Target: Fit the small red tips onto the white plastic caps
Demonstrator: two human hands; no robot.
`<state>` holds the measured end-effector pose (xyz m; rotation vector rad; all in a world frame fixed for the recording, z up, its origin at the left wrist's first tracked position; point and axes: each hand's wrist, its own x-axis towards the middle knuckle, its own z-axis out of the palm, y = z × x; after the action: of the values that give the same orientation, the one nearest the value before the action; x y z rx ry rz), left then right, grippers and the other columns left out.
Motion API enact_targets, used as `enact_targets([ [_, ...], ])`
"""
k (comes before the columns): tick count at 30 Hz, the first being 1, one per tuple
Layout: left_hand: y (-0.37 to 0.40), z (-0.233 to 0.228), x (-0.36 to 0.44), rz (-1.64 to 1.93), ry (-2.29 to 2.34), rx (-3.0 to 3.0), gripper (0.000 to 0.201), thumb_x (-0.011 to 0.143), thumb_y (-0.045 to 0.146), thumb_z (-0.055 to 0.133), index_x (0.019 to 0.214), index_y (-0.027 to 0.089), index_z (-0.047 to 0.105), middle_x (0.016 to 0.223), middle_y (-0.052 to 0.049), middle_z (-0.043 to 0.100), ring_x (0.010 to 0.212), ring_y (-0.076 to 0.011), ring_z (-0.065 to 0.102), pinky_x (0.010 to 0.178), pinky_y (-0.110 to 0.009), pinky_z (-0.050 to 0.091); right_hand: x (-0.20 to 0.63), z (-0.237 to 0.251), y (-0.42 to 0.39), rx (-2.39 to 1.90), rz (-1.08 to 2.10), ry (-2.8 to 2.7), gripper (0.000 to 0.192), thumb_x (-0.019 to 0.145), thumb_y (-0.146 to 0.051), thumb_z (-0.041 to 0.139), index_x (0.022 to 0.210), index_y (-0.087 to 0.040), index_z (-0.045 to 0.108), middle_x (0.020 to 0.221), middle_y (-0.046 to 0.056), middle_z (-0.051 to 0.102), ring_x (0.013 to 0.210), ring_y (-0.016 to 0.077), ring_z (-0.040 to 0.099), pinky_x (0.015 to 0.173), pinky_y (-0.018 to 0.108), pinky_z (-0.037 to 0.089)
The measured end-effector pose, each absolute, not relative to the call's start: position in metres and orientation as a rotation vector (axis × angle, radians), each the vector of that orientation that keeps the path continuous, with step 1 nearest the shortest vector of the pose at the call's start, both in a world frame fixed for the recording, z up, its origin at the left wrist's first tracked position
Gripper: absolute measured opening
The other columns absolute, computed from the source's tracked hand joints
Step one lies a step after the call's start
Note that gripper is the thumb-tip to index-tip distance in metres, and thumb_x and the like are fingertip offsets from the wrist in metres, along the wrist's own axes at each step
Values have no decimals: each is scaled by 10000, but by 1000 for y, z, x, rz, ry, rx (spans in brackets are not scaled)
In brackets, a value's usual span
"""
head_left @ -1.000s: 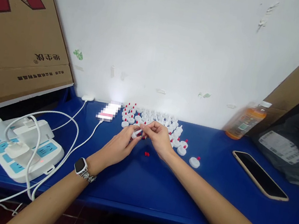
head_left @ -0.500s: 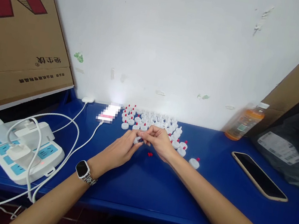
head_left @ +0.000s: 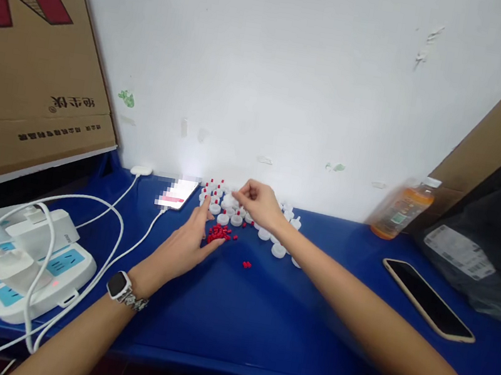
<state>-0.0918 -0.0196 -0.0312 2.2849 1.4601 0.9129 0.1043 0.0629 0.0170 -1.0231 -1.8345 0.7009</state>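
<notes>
My left hand point(head_left: 188, 238) has its thumb and fingers apart beside a pile of small red tips point(head_left: 219, 233); nothing shows in it. A white nozzle cap point(head_left: 229, 200) is at the pinched fingertips of my right hand point(head_left: 260, 203), over the group of caps. White caps with red tips point(head_left: 215, 206) stand at the left of the group. Other white caps point(head_left: 278, 251) lie under and behind my right hand and wrist, partly hidden. Two or so loose red tips point(head_left: 246, 265) lie nearer the front on the blue table point(head_left: 253, 321).
A power strip point(head_left: 19, 265) with plugs and looping white cables covers the table's left side. A lit phone point(head_left: 177, 195) lies by the white wall. An orange drink bottle point(head_left: 404, 208), a dark phone point(head_left: 427, 298) and a grey plastic bag point(head_left: 484, 243) are at the right.
My hands have come apart. My left hand has moved left and opened, uncovering the red pile. My right hand has moved back over the white caps. The view has shifted slightly.
</notes>
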Motion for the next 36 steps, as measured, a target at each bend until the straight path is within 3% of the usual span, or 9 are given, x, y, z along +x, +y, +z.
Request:
enact_targets([
  [4,-20,-28,-100,821,1430,2363,427,968,469,498,1330,244,508,1118,-59,582,785,-185,621,752,-359,529,92,27,124,-1355,358,-2044,86,854,-150,590,826,-145,670,778,50,727,711,137,635,675,237,451],
  [7,-24,-24,-97,743,1392,2411,304,978,451,478,1157,240,602,1077,-47,562,775,-180,611,713,-337,511,79,25,150,-1412,368,-2170,85,806,-108,632,797,-120,716,771,77,744,742,161,651,694,240,461],
  [12,-24,-24,-94,729,1377,2398,294,991,451,447,1083,230,619,1045,-46,535,735,-168,597,704,-338,508,68,25,165,-1402,484,-2366,73,738,-103,710,675,-129,739,751,62,762,755,169,666,678,222,464],
  [17,-23,-25,-96,750,1375,2363,295,990,452,449,1057,228,629,1055,-48,534,729,-170,598,722,-352,507,66,34,169,-1411,568,-2454,72,786,-168,705,761,-148,770,771,31,773,783,152,679,680,199,471],
  [20,-23,-26,-96,751,1363,2360,304,991,464,443,1040,228,628,1049,-47,533,732,-170,594,726,-354,506,65,34,170,-1453,498,-2418,191,837,-302,705,936,-150,765,851,59,776,804,160,680,743,225,487],
  [23,-22,-26,-95,772,1350,2348,317,994,473,435,1046,225,625,1039,-46,533,736,-166,587,721,-348,503,65,29,175,-1549,317,-2301,350,909,-363,619,1157,-125,684,1085,139,736,963,204,669,849,285,486],
  [25,-22,-26,-94,791,1339,2332,316,995,470,438,1049,223,627,1031,-46,535,747,-167,585,736,-353,502,64,25,179,-1620,239,-2262,321,889,-335,634,1116,-115,689,1141,168,708,1030,244,655,880,324,484],
  [30,-21,-25,-94,800,1332,2332,329,997,476,434,1058,216,627,1022,-50,539,766,-177,588,740,-365,503,59,20,182,-1673,212,-2295,116,743,-157,726,857,-137,724,1040,163,723,951,287,680,831,363,505],
  [36,-24,-21,-95,915,1384,2359,334,982,474,482,1187,231,581,1155,-76,540,928,-213,618,800,-372,522,79,31,146,-1565,171,-2166,155,865,-172,575,929,-164,716,1024,109,730,953,237,665,805,320,485],
])
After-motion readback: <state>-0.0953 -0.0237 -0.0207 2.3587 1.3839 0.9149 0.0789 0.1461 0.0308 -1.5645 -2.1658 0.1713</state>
